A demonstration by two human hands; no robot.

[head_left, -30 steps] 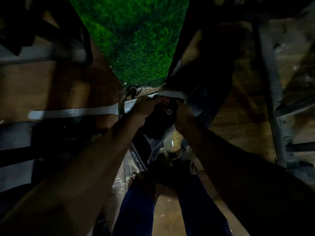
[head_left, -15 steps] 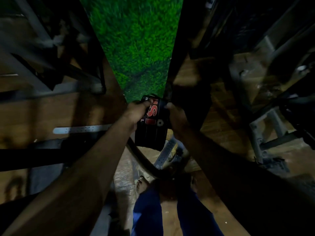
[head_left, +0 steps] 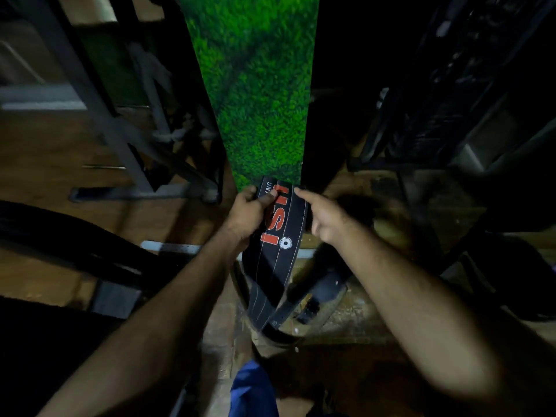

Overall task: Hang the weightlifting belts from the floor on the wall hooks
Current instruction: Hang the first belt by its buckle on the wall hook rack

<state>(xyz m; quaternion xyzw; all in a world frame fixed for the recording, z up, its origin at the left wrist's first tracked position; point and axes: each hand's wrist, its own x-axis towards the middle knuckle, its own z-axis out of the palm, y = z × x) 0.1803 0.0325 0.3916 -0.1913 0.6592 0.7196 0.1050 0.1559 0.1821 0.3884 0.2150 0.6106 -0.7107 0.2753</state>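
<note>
Overhead, stitched black leather belt (head_left: 278, 236) in left hand's (head_left: 245, 213) curled grip, right hand (head_left: 326, 219) pointing, index fingertip touching.

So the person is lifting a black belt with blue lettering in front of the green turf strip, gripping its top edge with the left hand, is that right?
Not quite: the lettering is red, not blue. The head view shows the black belt with red letters, held up in front of the green turf strip, and the left hand gripping its top edge. The right hand only touches the belt's other edge with an extended finger.
</note>
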